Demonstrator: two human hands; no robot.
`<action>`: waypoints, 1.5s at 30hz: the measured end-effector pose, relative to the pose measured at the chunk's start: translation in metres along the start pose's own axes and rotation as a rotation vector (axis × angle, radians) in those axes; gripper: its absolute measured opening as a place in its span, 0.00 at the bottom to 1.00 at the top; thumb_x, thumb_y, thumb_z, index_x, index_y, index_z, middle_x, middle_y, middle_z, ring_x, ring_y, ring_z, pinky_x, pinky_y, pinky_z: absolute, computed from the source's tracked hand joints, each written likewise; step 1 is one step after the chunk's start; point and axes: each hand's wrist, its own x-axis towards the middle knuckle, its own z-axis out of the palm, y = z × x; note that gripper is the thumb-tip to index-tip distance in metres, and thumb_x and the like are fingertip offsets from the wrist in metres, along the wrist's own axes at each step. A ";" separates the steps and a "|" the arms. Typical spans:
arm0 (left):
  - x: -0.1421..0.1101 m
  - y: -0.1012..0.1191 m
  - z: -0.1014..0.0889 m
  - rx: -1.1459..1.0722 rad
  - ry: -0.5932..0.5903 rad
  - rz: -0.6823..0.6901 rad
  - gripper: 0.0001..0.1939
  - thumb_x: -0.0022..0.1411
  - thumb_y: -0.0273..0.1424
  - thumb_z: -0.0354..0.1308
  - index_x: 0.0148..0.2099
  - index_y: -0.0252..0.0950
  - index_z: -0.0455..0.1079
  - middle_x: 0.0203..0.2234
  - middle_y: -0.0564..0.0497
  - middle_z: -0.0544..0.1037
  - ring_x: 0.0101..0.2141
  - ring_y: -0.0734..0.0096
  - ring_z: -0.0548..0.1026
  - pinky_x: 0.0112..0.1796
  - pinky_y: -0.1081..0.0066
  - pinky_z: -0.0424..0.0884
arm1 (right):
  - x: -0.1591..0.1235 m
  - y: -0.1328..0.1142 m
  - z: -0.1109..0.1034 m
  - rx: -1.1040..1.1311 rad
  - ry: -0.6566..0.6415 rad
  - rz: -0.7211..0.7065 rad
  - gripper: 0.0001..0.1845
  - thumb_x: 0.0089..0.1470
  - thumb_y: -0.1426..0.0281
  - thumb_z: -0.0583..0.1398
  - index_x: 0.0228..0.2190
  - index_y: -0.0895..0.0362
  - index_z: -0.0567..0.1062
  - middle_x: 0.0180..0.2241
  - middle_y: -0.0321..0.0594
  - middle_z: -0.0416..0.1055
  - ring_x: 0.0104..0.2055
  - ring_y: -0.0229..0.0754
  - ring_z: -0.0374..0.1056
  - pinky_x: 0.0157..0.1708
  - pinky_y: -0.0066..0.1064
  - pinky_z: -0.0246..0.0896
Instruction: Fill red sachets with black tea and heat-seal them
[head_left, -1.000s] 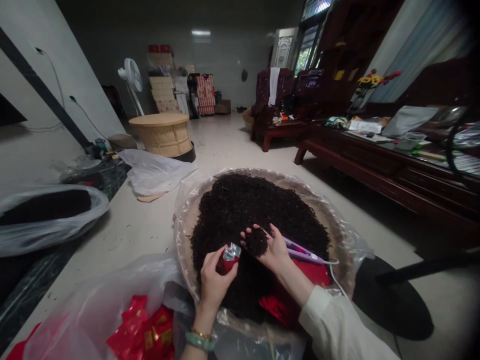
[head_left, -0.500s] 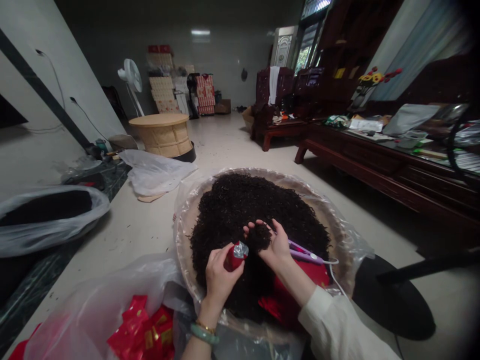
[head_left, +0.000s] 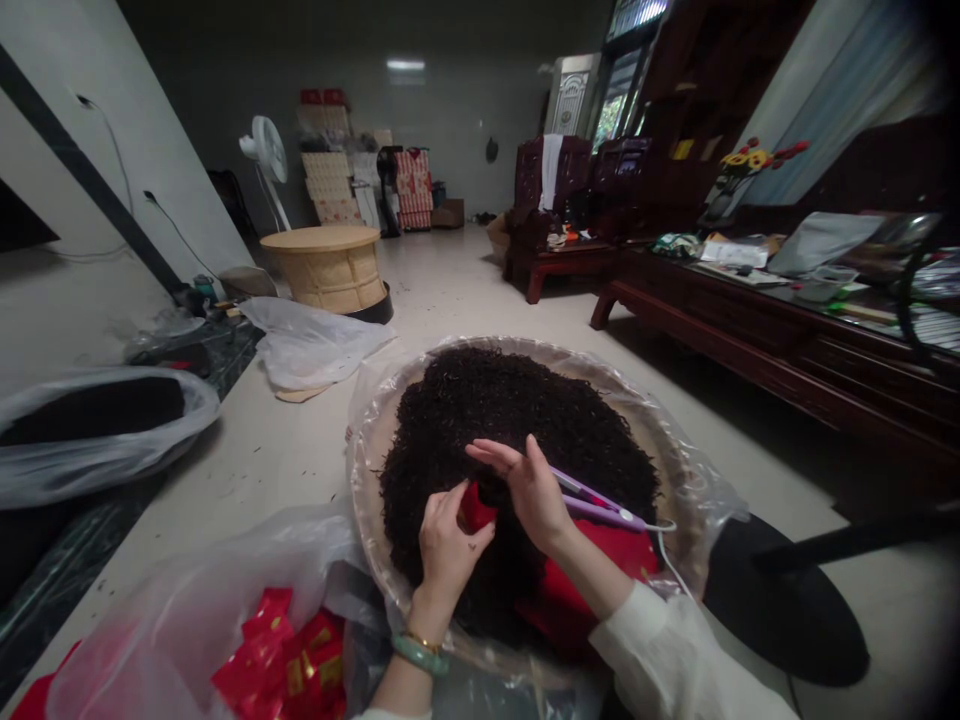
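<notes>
Upright in my left hand (head_left: 454,535) is a small red packet (head_left: 477,508), gripped between thumb and fingers. Its mouth faces my right hand (head_left: 529,485), which is tipped on its side just above it. The right fingers are stretched out, with the palm toward the packet. Dark leaves show between palm and packet mouth; whether any stay on the palm I cannot tell. Below both hands lies a broad heap of dark dried tea leaves (head_left: 517,400) in a plastic-lined round basket (head_left: 365,490). Beside my right wrist rests a purple hand sealer (head_left: 619,516) with a white cord.
Red packaging (head_left: 607,550) lies under my right forearm. Several red packets (head_left: 289,655) sit in a clear bag at lower left. Another bag of dark leaves (head_left: 97,410) stands left. A black stand base (head_left: 787,610) is right of the basket; a wooden table (head_left: 750,320) stands beyond.
My right hand, earlier palm-up with a handful of tea leaves, has tipped over toward the packet. My left hand has moved right with the packet, bringing it under the right palm.
</notes>
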 end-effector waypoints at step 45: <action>-0.002 0.000 -0.012 -0.894 -0.321 -0.555 0.30 0.40 0.26 0.70 0.49 0.32 0.71 0.38 0.43 0.81 0.38 0.60 0.79 0.41 0.64 0.76 | -0.004 0.007 -0.037 -0.663 0.044 -0.096 0.12 0.47 0.63 0.62 0.33 0.53 0.68 0.21 0.30 0.70 0.22 0.39 0.66 0.22 0.28 0.59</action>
